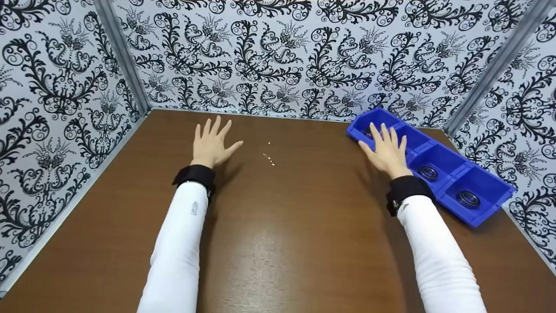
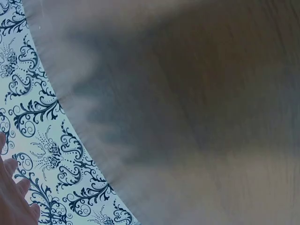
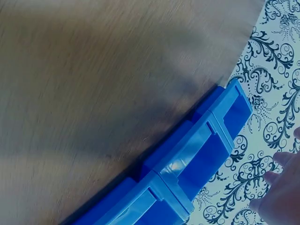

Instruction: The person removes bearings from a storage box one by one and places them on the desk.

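Observation:
My left hand (image 1: 211, 145) is held out over the back left of the brown table, palm down, fingers straight and spread, with nothing in it. In the left wrist view only the fingers (image 2: 16, 187) show at the lower left edge. On the other side my right hand (image 1: 388, 154) reaches out with spread fingers, overlapping the row of blue bins (image 1: 447, 190) in the head view. Dark ring-shaped bearings lie in the bins: one in the nearest bin (image 1: 469, 199), another in the bin behind it (image 1: 428, 173), and one partly hidden by the fingers (image 1: 369, 131).
The brown table (image 1: 278, 226) is bounded by patterned panels (image 1: 278, 56) at the back and both sides, with grey metal posts (image 1: 124, 56) at the corners. Small pale specks (image 1: 269, 158) mark the tabletop between the hands. The bins stand along the right edge.

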